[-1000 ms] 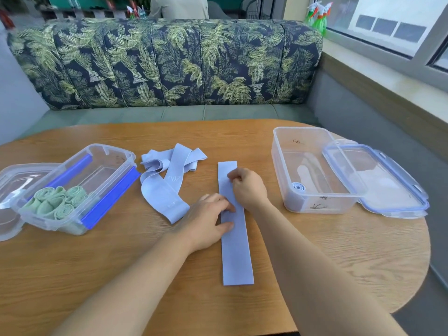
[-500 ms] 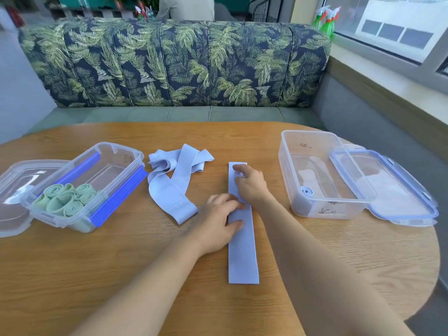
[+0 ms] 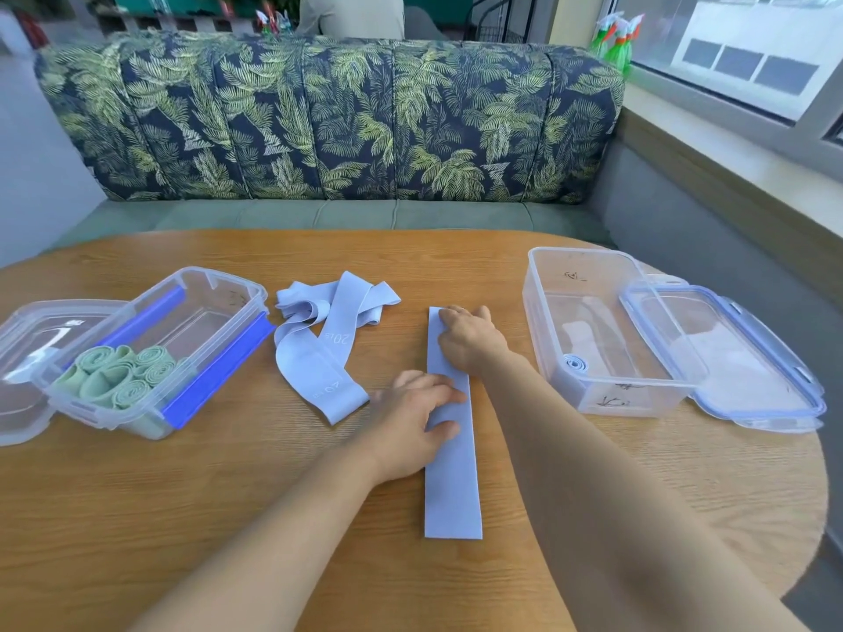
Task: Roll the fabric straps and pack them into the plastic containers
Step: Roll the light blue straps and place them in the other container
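A blue strap (image 3: 451, 476) lies flat and straight on the desk (image 3: 182, 517), running away from the person, between the two boxes. The left hand (image 3: 406, 431) rests on its middle from the left, its fingers (image 3: 438, 389) straight and pressed flat on the cloth, with the thumb also on the strap. The right hand (image 3: 472, 342) sits on the far end, its fingers (image 3: 449, 316) bent with the tips at the strap's top edge; whether they pinch the end or only press it cannot be told. Left of the strap, more loose straps (image 3: 326, 344) of the same blue lie in a tangled heap. The left box (image 3: 219, 285) is open and holds several green rolls (image 3: 123, 371) at its near end, and its lid (image 3: 27, 339) lies beside it. The right box (image 3: 579, 253) holds one blue roll (image 3: 575, 363) in its near left corner, and the right lid (image 3: 739, 358) leans against its right side. A leaf-print sofa (image 3: 319, 120) stands behind the desk.
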Tool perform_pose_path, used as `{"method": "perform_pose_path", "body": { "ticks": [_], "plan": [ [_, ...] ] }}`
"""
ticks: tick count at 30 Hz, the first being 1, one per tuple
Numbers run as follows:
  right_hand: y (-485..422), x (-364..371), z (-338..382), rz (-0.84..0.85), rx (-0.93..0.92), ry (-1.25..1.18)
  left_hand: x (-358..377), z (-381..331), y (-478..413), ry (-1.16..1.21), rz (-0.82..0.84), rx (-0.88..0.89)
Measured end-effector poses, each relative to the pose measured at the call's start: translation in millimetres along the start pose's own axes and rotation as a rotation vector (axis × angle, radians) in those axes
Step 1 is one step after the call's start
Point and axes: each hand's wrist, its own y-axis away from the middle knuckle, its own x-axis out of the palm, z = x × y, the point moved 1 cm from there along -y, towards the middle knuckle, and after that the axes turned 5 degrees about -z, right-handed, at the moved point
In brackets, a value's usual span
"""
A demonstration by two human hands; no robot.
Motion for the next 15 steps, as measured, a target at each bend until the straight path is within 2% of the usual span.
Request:
{"method": "perform_pose_path", "body": {
  "ticks": [3,6,10,15],
  "plan": [
    [-2.0,1.5,-2.4,0.025,-0.016,-0.016,-6.2,6.6,0.8,0.076,-0.018,0.004],
    [5.3,-1.6,-4.0,0.033,0.038,-0.260,-12.3,13.0,6.0,0.159,-0.043,-0.047],
    [31.3,-14.7,0.9,-0.076,0.023,-0.564,-9.3,8.3,16.5,0.150,-0.029,-0.062],
    [100.5,-23.2,0.1,-0.276,-0.017,-0.688,-12.3,-1.6,41.1,0.178,-0.262,-0.092]
  ]
}}
